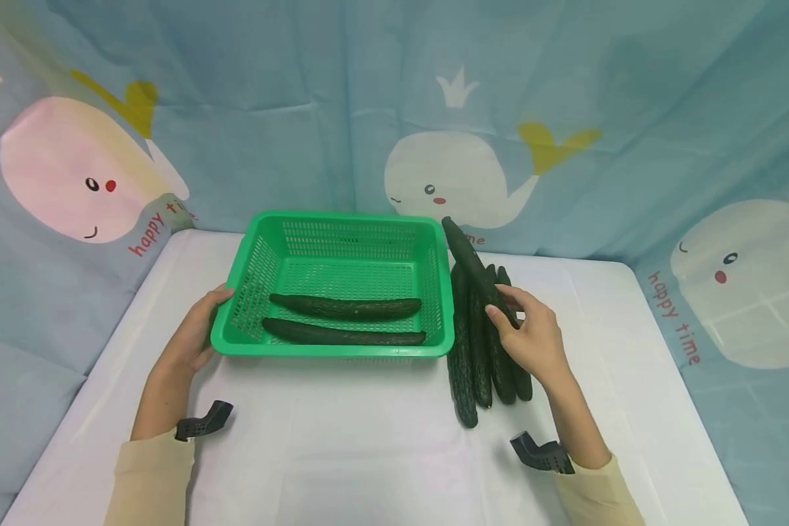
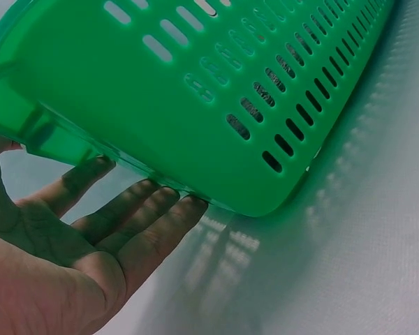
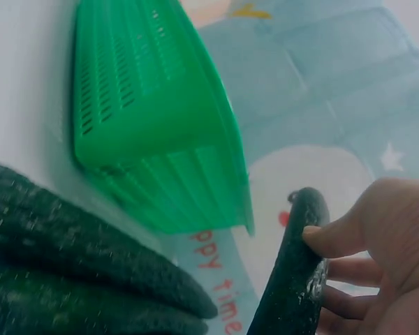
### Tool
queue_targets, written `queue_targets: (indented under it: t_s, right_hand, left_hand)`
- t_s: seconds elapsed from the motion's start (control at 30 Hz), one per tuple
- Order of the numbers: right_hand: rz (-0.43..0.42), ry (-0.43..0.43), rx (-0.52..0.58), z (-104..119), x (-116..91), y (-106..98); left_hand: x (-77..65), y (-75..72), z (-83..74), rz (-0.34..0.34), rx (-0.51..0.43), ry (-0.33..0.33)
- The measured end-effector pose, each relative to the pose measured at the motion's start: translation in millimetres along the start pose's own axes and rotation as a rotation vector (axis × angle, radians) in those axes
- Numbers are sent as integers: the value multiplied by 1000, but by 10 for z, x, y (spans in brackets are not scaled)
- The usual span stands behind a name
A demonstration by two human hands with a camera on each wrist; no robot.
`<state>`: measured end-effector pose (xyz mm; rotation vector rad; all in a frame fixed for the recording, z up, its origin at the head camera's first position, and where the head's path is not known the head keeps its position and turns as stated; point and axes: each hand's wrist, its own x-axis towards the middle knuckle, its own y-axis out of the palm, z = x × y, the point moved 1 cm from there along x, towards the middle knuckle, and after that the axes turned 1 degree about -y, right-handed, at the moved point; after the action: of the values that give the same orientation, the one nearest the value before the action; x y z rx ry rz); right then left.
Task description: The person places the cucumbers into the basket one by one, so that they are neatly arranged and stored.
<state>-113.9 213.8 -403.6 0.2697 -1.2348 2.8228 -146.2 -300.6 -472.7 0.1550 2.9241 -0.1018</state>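
My right hand (image 1: 532,336) grips a dark green cucumber (image 1: 470,256) near its lower end, with the thumb on one side and fingers on the other. It slants up and left above several cucumbers (image 1: 462,372) that lie side by side by the green basket's right end. In the right wrist view this held cucumber (image 3: 293,272) shows its free tip near the basket's corner. My left hand (image 1: 200,329) is at the left end of the basket (image 1: 332,351), its fairly straight fingertips (image 2: 195,204) touching the outer wall. Two cucumbers (image 1: 345,307) lie lengthwise inside the basket.
A white cloth covers the table (image 1: 368,438). Behind and on both sides hangs a light blue curtain (image 1: 269,146) printed with whales, close to the table's back edge. A black wrist camera (image 1: 204,421) sits on the left wrist, and another (image 1: 540,454) on the right.
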Motion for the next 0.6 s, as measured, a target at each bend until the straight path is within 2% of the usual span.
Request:
queue_targets:
  t_s: [0.2,0.6]
  right_hand:
    - [45,-63,-17,160,56,37]
    - [103,-196,-61,491,163,109]
  left_hand:
    - [1,10,-1,-11,6,-6]
    - [-5,-24,-24,33,-7,-22]
